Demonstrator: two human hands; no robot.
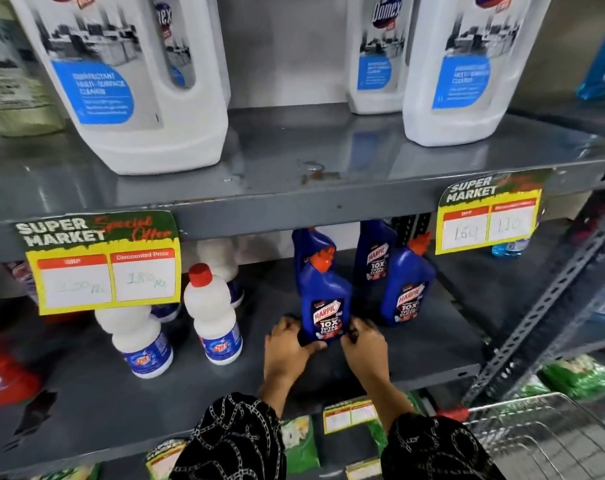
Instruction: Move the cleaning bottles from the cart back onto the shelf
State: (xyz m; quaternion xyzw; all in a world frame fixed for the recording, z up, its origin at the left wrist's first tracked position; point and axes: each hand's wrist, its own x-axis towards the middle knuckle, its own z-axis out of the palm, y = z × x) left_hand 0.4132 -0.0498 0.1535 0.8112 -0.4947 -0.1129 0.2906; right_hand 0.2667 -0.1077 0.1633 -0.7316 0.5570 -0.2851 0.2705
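A blue Harpic bottle (pixel 323 299) with an orange-red cap stands upright on the grey middle shelf (pixel 224 386). My left hand (pixel 285 348) grips its base from the left and my right hand (pixel 365 344) grips it from the right. Behind it stand more blue Harpic bottles (pixel 410 285), one at the right and others further back. Only a corner of the wire cart (pixel 550 434) shows at the bottom right, and I see no bottles in that part.
White bottles with red caps (pixel 212 313) stand left of my hands. Large white Domex jugs (pixel 131 81) fill the upper shelf. Price tags (pixel 103 265) hang from its edge. A slotted grey upright (pixel 543 306) rises at right. Green packets (pixel 578 375) lie below.
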